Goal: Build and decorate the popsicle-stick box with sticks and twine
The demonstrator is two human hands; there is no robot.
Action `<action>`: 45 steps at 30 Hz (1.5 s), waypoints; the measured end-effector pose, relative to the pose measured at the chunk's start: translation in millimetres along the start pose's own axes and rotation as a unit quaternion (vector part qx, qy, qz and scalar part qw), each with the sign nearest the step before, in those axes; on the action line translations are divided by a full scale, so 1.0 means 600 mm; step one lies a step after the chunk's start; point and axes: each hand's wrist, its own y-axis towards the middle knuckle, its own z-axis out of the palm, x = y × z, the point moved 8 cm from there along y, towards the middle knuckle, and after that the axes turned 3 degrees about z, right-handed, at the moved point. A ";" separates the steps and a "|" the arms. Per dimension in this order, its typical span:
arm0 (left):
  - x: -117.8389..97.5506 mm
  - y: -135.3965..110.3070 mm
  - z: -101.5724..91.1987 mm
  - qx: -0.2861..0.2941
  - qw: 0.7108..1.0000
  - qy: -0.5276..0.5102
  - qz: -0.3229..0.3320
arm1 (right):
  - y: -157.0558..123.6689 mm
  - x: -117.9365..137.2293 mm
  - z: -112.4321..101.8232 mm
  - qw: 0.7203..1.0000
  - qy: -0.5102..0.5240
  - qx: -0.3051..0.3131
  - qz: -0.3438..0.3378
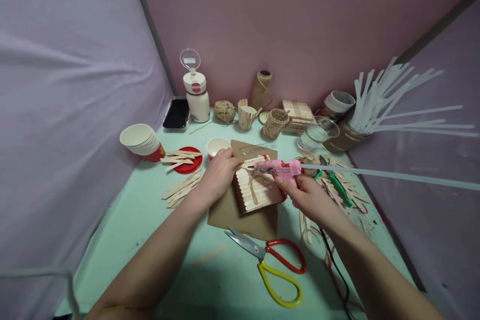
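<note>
My right hand (305,192) grips a pink hot glue gun (279,169) with a long clear glue stick out of its back. Its nozzle points left, just above a piece faced with wooden craft sticks (258,192). At the upper left corner of that piece, my left hand (222,172) is closed with its fingertips together; what they pinch is hidden. A short length of twine (254,191) lies across the sticks close to the nozzle. Underneath is a sheet of brown cardboard (225,212). A white paper cup (217,146) stands right behind my left hand.
Large scissors (258,250) lie in front, blades apart. Loose sticks (183,187) and stacked paper cups (140,140) are on the left. Along the back stand a bottle (198,105), twine ball (225,111) and clear cup (313,137). Green-handled pliers (341,190) and a cable (333,260) lie right.
</note>
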 end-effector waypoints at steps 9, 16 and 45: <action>0.000 -0.002 -0.001 -0.004 1.000 0.001 -0.009 | 0.003 0.012 -0.002 1.000 -0.005 -0.002 -0.010; -0.005 -0.004 -0.013 -0.009 1.000 -0.005 -0.021 | 0.007 0.011 0.000 1.000 -0.021 0.003 -0.014; -0.004 -0.004 -0.038 -0.014 1.000 0.013 -0.023 | 0.019 0.009 0.009 0.994 -0.105 -0.002 -0.027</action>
